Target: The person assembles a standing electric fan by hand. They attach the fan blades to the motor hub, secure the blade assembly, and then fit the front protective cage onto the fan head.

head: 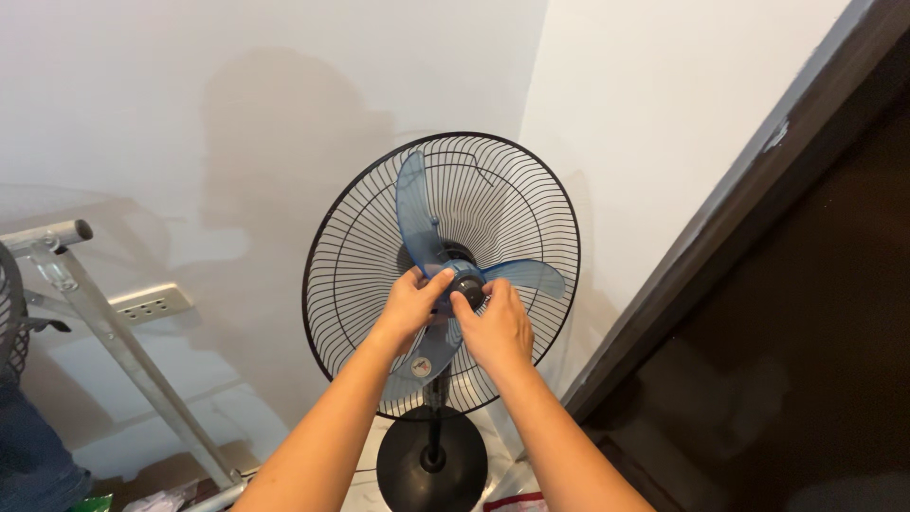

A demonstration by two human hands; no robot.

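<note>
Front guard: off; rear guard (360, 256) fitted.
Blades (422, 213): mounted.
Left hand (409, 305): fingers closed, steadying hub.
Right hand (495, 327): pinching hub cap (467, 289); tightness untold.

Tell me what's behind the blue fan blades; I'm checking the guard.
The round black wire rear guard shows behind the translucent blue plastic blades. Both hands cover the hub.
</note>
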